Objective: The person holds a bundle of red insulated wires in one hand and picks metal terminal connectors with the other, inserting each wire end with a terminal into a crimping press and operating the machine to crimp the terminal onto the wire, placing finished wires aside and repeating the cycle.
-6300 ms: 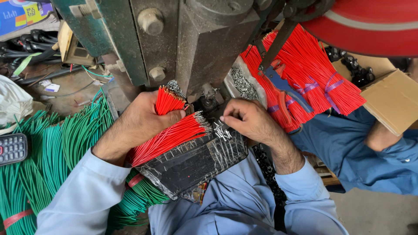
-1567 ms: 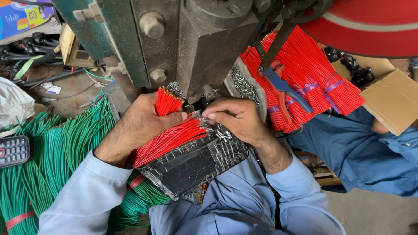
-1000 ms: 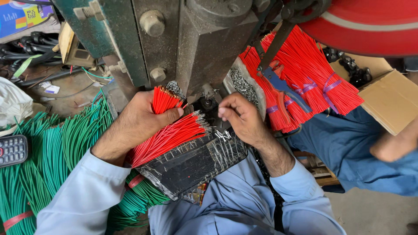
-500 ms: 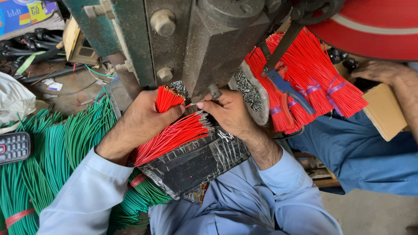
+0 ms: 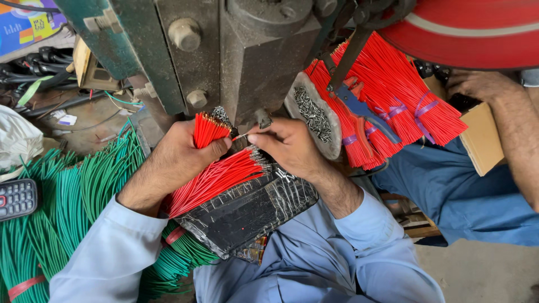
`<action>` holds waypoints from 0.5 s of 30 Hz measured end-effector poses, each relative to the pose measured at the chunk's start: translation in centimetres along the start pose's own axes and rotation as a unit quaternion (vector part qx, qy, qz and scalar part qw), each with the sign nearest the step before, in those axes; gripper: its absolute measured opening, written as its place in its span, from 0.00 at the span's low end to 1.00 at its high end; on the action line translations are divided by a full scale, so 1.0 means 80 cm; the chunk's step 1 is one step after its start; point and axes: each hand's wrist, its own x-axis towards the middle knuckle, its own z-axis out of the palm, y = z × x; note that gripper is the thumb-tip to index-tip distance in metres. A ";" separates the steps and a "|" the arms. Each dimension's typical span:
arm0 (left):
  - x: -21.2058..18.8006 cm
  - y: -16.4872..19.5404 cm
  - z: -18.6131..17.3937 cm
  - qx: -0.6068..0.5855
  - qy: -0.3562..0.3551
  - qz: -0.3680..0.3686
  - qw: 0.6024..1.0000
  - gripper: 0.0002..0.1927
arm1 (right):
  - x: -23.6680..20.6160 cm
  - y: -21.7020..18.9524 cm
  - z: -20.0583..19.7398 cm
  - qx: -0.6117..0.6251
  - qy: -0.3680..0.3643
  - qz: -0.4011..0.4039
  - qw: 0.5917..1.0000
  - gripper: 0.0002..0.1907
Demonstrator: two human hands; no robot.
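Gripping a small bunch of red wires (image 5: 209, 130) upright in my left hand (image 5: 174, 160), I have the fingers clenched around it so the bare metal tips fan out just above my thumb. My right hand (image 5: 289, 148) pinches a single wire (image 5: 241, 136) between thumb and forefinger, its tip pointing toward the base of the grey-green press machine (image 5: 224, 56) right in front of me. Both hands nearly meet under the machine's heavy block.

Below my hands a loose pile of red wires (image 5: 216, 179) lies slanted across a black foil-wrapped board (image 5: 247, 210) resting on my lap, the pile running from the board's upper right edge down toward its left edge, where my left wrist covers its end. To my left, long green wires (image 5: 62, 207) lie in a thick heap, and a dark keypad phone (image 5: 17, 197) sits on them at the far left edge of the view. Right of the machine, tied bundles of red wires (image 5: 393, 106) with purple bands stand fanned out, beside an oval dish of small metal pieces (image 5: 313, 115). Another person's hand (image 5: 483, 84) rests on a cardboard box (image 5: 485, 143) at the far right.
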 end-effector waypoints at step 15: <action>-0.001 0.005 0.003 -0.025 -0.009 0.016 1.000 0.09 | -0.047 -0.010 -0.051 -0.208 -0.036 -0.051 0.976 0.07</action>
